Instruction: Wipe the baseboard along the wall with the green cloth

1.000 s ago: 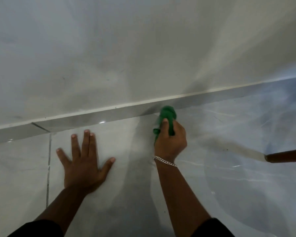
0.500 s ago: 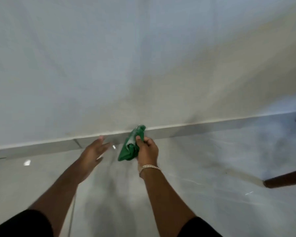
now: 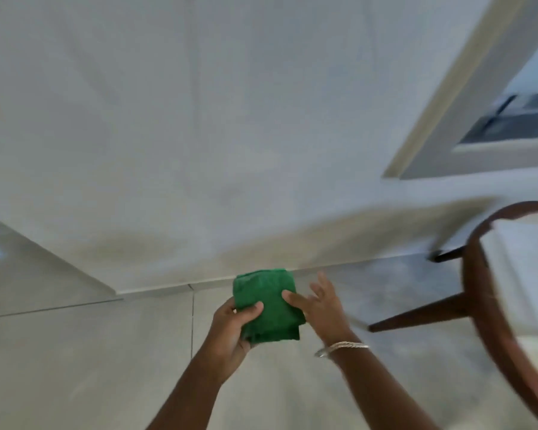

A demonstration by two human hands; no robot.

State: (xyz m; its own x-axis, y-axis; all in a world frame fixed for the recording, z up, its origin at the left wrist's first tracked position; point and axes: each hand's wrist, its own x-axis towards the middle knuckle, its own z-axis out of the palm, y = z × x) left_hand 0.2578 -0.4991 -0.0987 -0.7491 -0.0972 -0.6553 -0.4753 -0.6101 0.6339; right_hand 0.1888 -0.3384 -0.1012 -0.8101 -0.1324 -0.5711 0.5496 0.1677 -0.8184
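The green cloth [image 3: 266,302] is folded into a thick square and held up in the air in front of the wall. My left hand [image 3: 230,333] grips its lower left side, thumb on top. My right hand [image 3: 320,305] touches its right edge with the thumb, the other fingers spread apart behind it. A bracelet sits on my right wrist. The grey baseboard [image 3: 168,288] runs along the foot of the white wall, behind and below the cloth, which is off it.
A dark wooden chair [image 3: 472,274] with a curved back and pale seat stands close on the right, one leg reaching toward my right arm. A wall corner [image 3: 112,290] juts out at the left. A window frame [image 3: 448,119] is at upper right. Glossy floor tiles lie below.
The cloth has left the baseboard and come up into the air. My left hand lifted off the floor and took hold of the cloth. The view swung up and right, showing the chair.
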